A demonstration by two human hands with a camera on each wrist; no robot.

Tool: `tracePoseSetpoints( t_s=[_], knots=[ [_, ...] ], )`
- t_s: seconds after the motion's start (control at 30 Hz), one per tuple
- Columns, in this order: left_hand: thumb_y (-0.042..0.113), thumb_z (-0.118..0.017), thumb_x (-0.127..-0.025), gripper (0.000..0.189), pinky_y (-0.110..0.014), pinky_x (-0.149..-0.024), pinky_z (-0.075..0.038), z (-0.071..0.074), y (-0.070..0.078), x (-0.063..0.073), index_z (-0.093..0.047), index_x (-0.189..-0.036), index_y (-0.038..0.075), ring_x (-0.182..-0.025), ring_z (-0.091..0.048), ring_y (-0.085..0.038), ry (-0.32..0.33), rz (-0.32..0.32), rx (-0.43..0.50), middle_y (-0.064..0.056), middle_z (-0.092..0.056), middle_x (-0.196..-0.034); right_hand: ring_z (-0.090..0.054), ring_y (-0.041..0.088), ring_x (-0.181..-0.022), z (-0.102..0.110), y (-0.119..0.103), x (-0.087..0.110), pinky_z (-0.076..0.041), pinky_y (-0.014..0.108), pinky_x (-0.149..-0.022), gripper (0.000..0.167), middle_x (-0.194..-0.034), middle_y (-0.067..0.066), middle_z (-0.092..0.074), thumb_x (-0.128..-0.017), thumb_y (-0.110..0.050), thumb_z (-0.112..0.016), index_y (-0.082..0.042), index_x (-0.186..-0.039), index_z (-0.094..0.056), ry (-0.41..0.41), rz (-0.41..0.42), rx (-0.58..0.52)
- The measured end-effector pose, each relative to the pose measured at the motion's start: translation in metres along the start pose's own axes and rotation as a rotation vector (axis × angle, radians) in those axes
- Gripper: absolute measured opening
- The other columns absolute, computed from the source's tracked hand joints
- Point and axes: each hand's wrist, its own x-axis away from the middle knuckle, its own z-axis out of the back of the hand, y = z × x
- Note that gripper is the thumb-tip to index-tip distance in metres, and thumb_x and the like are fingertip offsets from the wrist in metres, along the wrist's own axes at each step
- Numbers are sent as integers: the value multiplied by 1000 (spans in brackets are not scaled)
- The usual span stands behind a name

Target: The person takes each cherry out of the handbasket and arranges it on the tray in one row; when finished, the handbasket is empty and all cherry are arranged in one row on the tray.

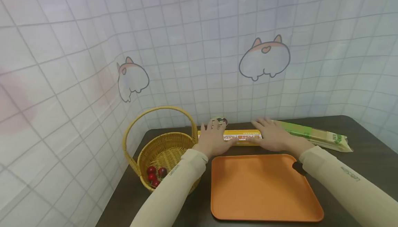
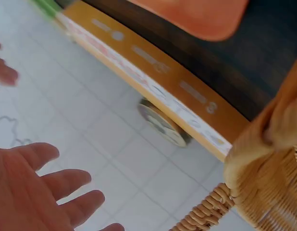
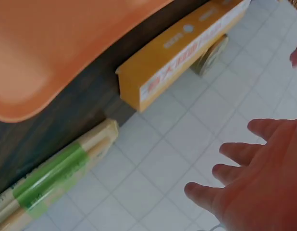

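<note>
Both hands reach forward above the table, fingers spread. My left hand (image 1: 214,140) holds nothing and hovers by the yellow pasta box (image 1: 231,136), partly hiding it in the head view. My right hand (image 1: 272,135) is likewise bare, over the box's right end and near the green-and-cream packet (image 1: 314,133). In the left wrist view the left fingers (image 2: 74,185) stand apart from the box (image 2: 153,72). The right wrist view shows the right fingers (image 3: 240,153) clear of both box (image 3: 172,48) and packet (image 3: 57,173). An orange tray (image 1: 264,189) lies nearer, between the forearms.
A wicker basket (image 1: 155,144) with a tall handle and several dark red cherries (image 1: 151,177) stands on the left. Behind the box is a small round-lidded container (image 1: 221,119). A white grid-patterned curtain (image 1: 199,64) borders the dark table (image 1: 370,158) at the back and left.
</note>
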Motion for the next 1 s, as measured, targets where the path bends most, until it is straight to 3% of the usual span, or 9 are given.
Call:
tracePoseSetpoints(
  t_s=[0.2,0.3,0.4,0.57,0.63,0.73,0.83,0.93,1.0],
  knots=[
    [67,-38,-94,72,-51,-110,-31,6,1,24,-45,-145,16,-138,-38,-29,103,-95,-4,-8,-42,-149,-22,54,-138,-3,-11,11,-15,71,-105,90,-153,28,-27,-91,-70,-41,-2,-149,-33,-20,26,-13],
    [53,-48,-96,53,-45,-103,-41,11,-7,41,-59,-132,15,-128,-50,-27,200,-126,23,-6,-54,-139,-25,50,-139,-5,-24,18,-20,68,-106,91,-153,25,-29,-89,-72,-42,-5,-150,-34,-20,60,-39],
    [43,-55,-97,40,-43,-97,-46,18,-24,63,-65,-123,14,-123,-54,-27,296,-105,118,-8,-57,-134,-33,46,-137,-10,-42,25,-27,62,-106,88,-151,20,-36,-88,-71,-46,-7,-148,-38,1,125,-64],
    [32,-60,-95,29,-47,-92,-48,30,-68,103,-68,-116,13,-122,-54,-28,538,31,321,-7,-57,-134,-54,30,-123,-21,-74,34,-43,48,-99,57,-133,7,-57,-92,-51,-59,-11,-133,-58,107,311,-64],
    [25,-60,-95,24,-47,-89,-50,33,-89,118,-69,-112,10,-115,-58,-28,702,54,385,-8,-59,-131,-61,23,-113,-27,-85,35,-49,42,-92,41,-123,2,-63,-93,-41,-62,-15,-124,-64,164,379,-65],
    [10,-58,-94,21,-35,-87,-50,33,-118,136,-65,-111,2,-108,-60,-29,977,98,503,-12,-59,-127,-65,17,-103,-36,-97,35,-52,38,-85,27,-113,-2,-66,-94,-33,-63,-17,-115,-69,206,439,-82],
    [-1,-52,-90,27,-23,-85,-46,27,-140,151,-57,-116,-4,-110,-56,-23,1187,217,648,-13,-56,-125,-65,15,-100,-44,-108,33,-53,37,-84,23,-111,-4,-66,-95,-31,-61,-20,-112,-69,194,464,-105],
    [-5,-48,-86,40,-26,-89,-41,18,-155,164,-50,-125,-1,-118,-48,-18,1188,399,851,-9,-50,-128,-65,13,-101,-52,-120,30,-52,36,-85,21,-111,-6,-66,-96,-30,-60,-20,-112,-69,161,471,-131],
    [-4,-49,-85,49,-32,-95,-39,10,-163,170,-44,-133,3,-123,-45,-20,1076,511,952,-9,-45,-134,-65,11,-100,-55,-128,27,-52,34,-85,20,-111,-7,-66,-96,-29,-61,-21,-112,-69,154,476,-151]
  ],
)
